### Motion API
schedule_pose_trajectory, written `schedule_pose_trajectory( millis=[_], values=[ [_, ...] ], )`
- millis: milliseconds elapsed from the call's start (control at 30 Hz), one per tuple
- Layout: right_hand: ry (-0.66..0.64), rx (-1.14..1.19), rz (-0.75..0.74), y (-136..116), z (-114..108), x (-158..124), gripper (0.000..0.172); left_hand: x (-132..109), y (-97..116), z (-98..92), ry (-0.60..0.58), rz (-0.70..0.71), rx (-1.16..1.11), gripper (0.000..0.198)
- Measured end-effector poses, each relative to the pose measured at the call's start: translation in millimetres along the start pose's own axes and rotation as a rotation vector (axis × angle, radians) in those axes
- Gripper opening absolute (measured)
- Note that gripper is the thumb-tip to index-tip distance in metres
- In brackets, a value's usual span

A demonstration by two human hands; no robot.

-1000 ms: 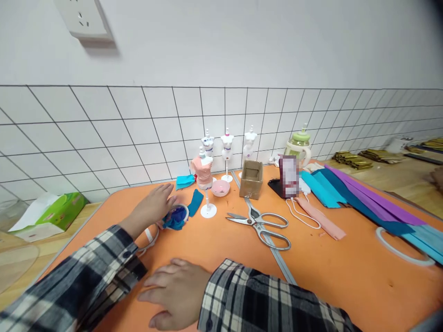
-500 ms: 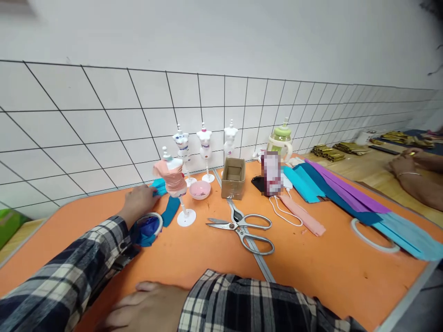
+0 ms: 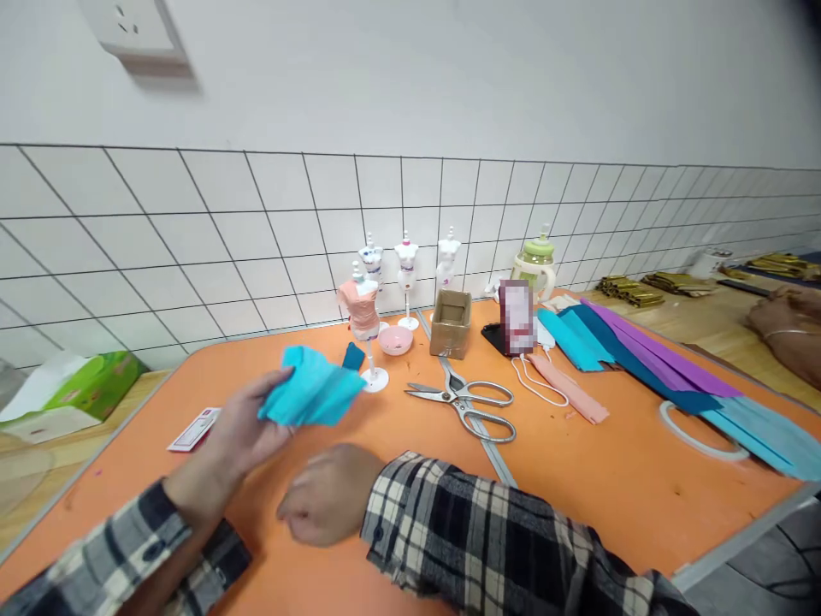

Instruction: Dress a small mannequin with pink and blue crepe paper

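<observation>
My left hand (image 3: 256,419) is raised over the table, its fingers and thumb closed on a turquoise piece of thin fabric (image 3: 311,389). Just to its right, my right hand (image 3: 333,496) is low over the table, with the fingers curled in and the palm hidden; nothing shows in it. Behind the fabric stands a small white dress form (image 3: 359,312) wrapped in peach cloth. A dark teal strip (image 3: 352,356) lies by its base, partly covered. Silver scissors (image 3: 462,402) lie with blades apart right of the hands.
More small dress forms (image 3: 406,269) stand by the wall, near a pink bowl (image 3: 396,340) and a cardboard box (image 3: 451,325). A phone (image 3: 516,316), a green-lidded bottle (image 3: 536,261) and a purple strip (image 3: 660,351) are to the right. A co-worker's hand (image 3: 782,321) shows far right.
My left hand has lifted the turquoise fabric off the table, toward me. My right hand has moved forward and its fingers have curled. The view has turned left.
</observation>
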State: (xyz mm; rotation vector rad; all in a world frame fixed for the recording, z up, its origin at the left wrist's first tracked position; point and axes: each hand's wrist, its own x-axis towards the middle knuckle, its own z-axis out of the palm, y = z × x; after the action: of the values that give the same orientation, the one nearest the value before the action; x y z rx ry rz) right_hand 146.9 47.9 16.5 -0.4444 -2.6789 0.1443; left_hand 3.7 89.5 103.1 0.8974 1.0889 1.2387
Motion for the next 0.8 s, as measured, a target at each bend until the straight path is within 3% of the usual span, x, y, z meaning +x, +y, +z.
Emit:
schedule_pose_trajectory(
  millis=[67,133,200,267,333,433,500,567,633,733,800],
  values=[
    [0.037,-0.026,0.033,-2.8,-5.5,-8.7,0.018,-27.4,-21.9,1.2,-0.092,-0.129,-0.122,0.025],
    [0.119,-0.029,0.026,-8.3,-12.7,-18.5,0.016,-42.4,-38.0,-0.7,-0.144,-0.142,-0.106,0.024],
    [0.355,-0.007,0.157,-13.3,-20.5,-25.7,0.018,-47.7,-46.0,-3.8,-0.167,-0.111,-0.054,0.026],
    [0.621,0.063,0.371,-13.1,-27.7,-28.7,0.04,-48.3,-48.8,-6.2,-0.18,-0.075,-0.02,0.029],
    [0.71,0.205,0.511,-5.6,-33.2,-29.2,0.07,-47.9,-50.8,-7.0,-0.204,-0.07,-0.02,0.032],
    [0.44,0.422,0.509,14.4,-38.5,-31.9,0.084,-46.9,-55.8,-8.4,-0.251,-0.119,-0.059,0.031],
    [0.2,0.486,0.523,27.6,-42.9,-36.9,0.071,-43.6,-58.4,-13.2,-0.251,-0.111,-0.071,0.028],
    [0.016,0.559,0.584,37.8,-50.2,-43.2,0.044,-36.9,-58.5,-23.0,-0.197,-0.036,-0.054,0.025],
    [-0.03,0.606,0.594,45.2,-60.1,-49.2,0.035,-28.0,-56.6,-36.1,-0.101,0.067,-0.008,0.025],
    [0.085,0.663,0.556,52.9,-74.6,-56.9,0.036,-16.7,-53.2,-52.5,0.026,0.174,0.068,0.027],
    [0.073,0.85,0.6,56.7,-81.6,-61.9,0.04,-14.0,-51.5,-55.9,0.098,0.187,0.065,0.026]
  ],
)
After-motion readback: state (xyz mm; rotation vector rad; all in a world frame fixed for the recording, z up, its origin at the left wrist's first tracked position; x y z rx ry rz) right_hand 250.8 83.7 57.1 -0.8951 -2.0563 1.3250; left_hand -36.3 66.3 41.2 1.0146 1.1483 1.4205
